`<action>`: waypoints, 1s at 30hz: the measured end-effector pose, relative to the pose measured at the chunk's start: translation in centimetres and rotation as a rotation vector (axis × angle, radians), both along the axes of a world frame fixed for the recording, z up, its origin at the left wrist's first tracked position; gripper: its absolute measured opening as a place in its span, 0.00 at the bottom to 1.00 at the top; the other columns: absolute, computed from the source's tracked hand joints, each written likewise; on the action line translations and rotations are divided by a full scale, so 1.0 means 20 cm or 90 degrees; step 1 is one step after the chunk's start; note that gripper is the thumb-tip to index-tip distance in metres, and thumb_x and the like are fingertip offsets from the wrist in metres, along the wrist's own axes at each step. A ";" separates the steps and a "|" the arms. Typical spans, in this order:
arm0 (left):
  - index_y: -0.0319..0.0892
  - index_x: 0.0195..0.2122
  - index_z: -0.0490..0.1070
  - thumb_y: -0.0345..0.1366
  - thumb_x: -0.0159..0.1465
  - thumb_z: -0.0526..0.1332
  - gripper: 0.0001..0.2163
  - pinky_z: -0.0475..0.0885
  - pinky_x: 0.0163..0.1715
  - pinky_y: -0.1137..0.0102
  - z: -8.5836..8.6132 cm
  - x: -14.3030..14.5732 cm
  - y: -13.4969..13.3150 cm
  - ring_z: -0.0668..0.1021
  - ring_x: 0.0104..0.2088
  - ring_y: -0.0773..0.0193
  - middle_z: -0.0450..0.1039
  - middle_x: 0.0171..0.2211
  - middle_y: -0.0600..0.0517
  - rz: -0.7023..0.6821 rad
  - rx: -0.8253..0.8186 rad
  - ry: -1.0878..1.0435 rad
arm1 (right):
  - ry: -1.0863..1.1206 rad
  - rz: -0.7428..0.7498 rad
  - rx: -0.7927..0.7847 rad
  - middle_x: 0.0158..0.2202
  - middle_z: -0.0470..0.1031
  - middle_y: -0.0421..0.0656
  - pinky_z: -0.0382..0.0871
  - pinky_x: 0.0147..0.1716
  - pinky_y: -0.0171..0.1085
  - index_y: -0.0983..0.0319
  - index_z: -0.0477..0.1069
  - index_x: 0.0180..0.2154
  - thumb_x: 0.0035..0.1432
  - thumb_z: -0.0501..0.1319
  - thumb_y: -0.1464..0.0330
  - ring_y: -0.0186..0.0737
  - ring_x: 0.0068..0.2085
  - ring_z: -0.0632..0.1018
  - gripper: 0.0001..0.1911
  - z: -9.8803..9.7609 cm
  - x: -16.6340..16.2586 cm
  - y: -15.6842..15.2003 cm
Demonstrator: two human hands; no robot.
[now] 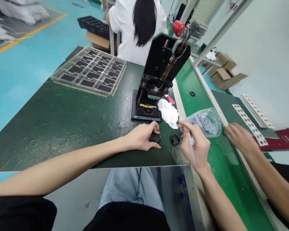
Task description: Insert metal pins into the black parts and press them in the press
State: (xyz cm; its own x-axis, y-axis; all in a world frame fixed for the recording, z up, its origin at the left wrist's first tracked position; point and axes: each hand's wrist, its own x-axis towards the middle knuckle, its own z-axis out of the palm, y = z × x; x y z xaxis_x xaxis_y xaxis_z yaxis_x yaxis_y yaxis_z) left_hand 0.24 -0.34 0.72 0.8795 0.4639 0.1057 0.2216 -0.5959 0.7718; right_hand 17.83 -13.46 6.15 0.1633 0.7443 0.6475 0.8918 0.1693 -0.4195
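With the left hand (144, 136), grips the rim of a round black part (156, 138) between bent fingers and thumb — a narrow hold, down on the desk (50, 128), near its front edge and on the near side of the press (156, 57). Being a disc, offers no long axis to line up. In the right hand (197, 146), closed much as on a pen, carries a slender pale tool (191, 147), running lengthwise away from the body and slanting a little left at the far end. Between the hands, shows a second black disc (175, 140), flat on the desk, apart from the first and nearer to the right hand. Just beyond the left hand, in the press base, shows a dark round seat (148, 110).

Just past the right hand, shows a clear bag (207, 125) full of small pieces — too small to name. Well off, far left on the desk, shows a clear compartment tray (119, 77) with dark, flat pieces in its pockets.
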 end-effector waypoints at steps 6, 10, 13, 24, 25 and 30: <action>0.45 0.48 0.61 0.42 0.53 0.80 0.31 0.73 0.40 0.64 0.01 -0.01 0.00 0.84 0.41 0.53 0.81 0.45 0.50 -0.009 0.014 -0.002 | 0.041 -0.026 -0.014 0.42 0.80 0.47 0.77 0.41 0.43 0.59 0.76 0.47 0.69 0.55 0.73 0.43 0.39 0.82 0.12 -0.02 0.04 0.00; 0.45 0.48 0.60 0.40 0.54 0.80 0.31 0.73 0.41 0.63 0.02 -0.01 -0.01 0.84 0.42 0.52 0.81 0.47 0.50 -0.010 0.018 0.008 | 0.058 -0.017 0.021 0.41 0.79 0.47 0.77 0.39 0.44 0.59 0.76 0.46 0.69 0.57 0.73 0.43 0.37 0.81 0.10 -0.05 0.01 0.00; 0.45 0.48 0.60 0.40 0.54 0.80 0.31 0.74 0.42 0.63 0.02 -0.01 -0.01 0.84 0.42 0.52 0.81 0.47 0.50 -0.016 0.018 0.002 | 0.032 0.010 0.032 0.41 0.79 0.47 0.78 0.39 0.45 0.58 0.76 0.48 0.68 0.58 0.73 0.43 0.36 0.80 0.11 -0.05 -0.01 0.01; 0.44 0.50 0.61 0.41 0.55 0.79 0.30 0.74 0.47 0.61 0.02 -0.01 -0.02 0.84 0.44 0.52 0.81 0.48 0.48 -0.014 0.036 0.005 | 0.004 0.050 0.057 0.40 0.80 0.45 0.80 0.41 0.42 0.59 0.76 0.50 0.67 0.59 0.79 0.40 0.38 0.82 0.15 -0.11 -0.02 0.03; 0.44 0.50 0.61 0.41 0.55 0.79 0.30 0.74 0.47 0.61 0.02 -0.01 -0.02 0.84 0.43 0.52 0.81 0.48 0.48 -0.014 0.036 0.003 | -0.006 0.055 0.064 0.40 0.81 0.45 0.80 0.41 0.42 0.59 0.76 0.51 0.66 0.59 0.79 0.40 0.38 0.82 0.16 -0.11 -0.02 0.02; 0.44 0.50 0.62 0.41 0.55 0.79 0.30 0.75 0.46 0.61 0.01 -0.01 -0.01 0.84 0.44 0.51 0.81 0.48 0.48 -0.011 0.040 0.004 | 0.006 0.074 0.068 0.41 0.80 0.44 0.80 0.41 0.42 0.59 0.76 0.52 0.66 0.59 0.82 0.39 0.37 0.82 0.18 -0.12 -0.01 0.02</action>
State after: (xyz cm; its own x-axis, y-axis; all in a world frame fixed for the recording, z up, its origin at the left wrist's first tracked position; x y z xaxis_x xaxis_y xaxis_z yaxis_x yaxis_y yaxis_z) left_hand -0.01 -0.64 0.95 0.8881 0.4414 0.1279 0.2160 -0.6467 0.7315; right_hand 17.59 -13.02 3.69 0.0860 0.6855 0.7230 0.8597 0.3157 -0.4016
